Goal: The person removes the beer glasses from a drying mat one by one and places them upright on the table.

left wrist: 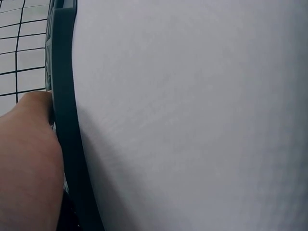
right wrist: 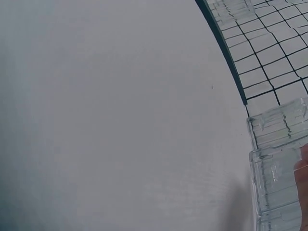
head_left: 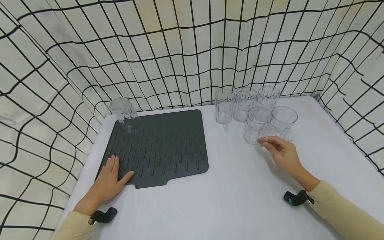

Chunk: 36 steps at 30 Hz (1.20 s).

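My left hand [head_left: 109, 181] rests with straight fingers on the front left corner of a dark grey ridged drying mat [head_left: 171, 143]. In the left wrist view the hand [left wrist: 29, 163] lies against the mat's edge [left wrist: 65, 72]. With thumb and fingertips, my right hand [head_left: 280, 153] pinches the low front part of a clear glass mug [head_left: 258, 116], likely at its handle. The mug stands upright on the white table. Another glass [head_left: 285, 116] is close beside it on the right. Part of a finger [right wrist: 302, 187] overlaps the glass [right wrist: 276, 178] in the right wrist view.
Behind the pinched mug, three more glasses [head_left: 224, 106] stand in a row near the back edge. A single glass [head_left: 124, 111] sits on the mat's back left corner. Black netting [head_left: 186, 53] over pale walls encloses the white table [head_left: 210, 206] at the back and sides.
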### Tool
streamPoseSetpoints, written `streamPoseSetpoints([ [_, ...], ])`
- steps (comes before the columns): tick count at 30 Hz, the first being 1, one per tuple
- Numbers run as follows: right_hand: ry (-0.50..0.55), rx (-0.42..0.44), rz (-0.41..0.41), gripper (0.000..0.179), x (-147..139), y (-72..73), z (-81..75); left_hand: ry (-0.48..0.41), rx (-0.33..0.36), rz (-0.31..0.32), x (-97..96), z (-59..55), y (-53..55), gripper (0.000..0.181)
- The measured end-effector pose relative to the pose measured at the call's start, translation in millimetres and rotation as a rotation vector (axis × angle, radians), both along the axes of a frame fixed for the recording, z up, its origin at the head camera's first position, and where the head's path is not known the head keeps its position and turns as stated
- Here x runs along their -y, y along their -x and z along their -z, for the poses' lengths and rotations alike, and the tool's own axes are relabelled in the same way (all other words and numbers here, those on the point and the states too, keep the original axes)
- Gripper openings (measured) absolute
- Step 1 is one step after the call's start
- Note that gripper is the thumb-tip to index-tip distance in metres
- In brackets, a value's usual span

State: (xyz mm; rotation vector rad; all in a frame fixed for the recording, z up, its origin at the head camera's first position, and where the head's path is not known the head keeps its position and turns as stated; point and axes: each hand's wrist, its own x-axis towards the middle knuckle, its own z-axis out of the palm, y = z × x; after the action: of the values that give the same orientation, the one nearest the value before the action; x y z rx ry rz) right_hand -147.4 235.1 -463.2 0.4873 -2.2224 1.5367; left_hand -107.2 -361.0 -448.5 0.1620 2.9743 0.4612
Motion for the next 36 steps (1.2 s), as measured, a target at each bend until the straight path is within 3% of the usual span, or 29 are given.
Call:
streamPoseSetpoints([
  [5,-0.051,0.012,0.048,0.02,0.7,-2.4,-3.9,0.005,0.005,-0.003,-0.7,-0.9,-0.3,0.104],
  [10,-0.083,0.046,0.151,0.021,0.2,-9.6,-6.9,0.017,0.011,-0.002,-0.9,-2.1,-0.1,0.104],
  [16,-0.028,0.08,0.214,0.024,-3.0,-19.0,-13.9,0.024,0.007,-0.001,-0.2,-3.8,-0.3,0.105],
  [21,0.069,0.032,0.197,0.024,-5.3,-21.4,-28.3,0.019,0.003,0.0,1.0,-4.3,-0.5,0.105],
  [27,0.042,-0.035,0.192,0.026,-0.1,-21.3,-47.6,0.018,0.0,0.008,3.3,-2.1,-0.8,0.104],
  [33,0.095,-0.058,0.118,0.028,10.5,-16.2,-58.7,0.008,0.005,0.01,0.5,-3.0,-0.7,0.105],
  [36,0.168,-0.064,0.03,0.028,18.6,-11.4,-60.9,0.015,-0.001,0.008,0.5,-4.2,-0.9,0.105],
])
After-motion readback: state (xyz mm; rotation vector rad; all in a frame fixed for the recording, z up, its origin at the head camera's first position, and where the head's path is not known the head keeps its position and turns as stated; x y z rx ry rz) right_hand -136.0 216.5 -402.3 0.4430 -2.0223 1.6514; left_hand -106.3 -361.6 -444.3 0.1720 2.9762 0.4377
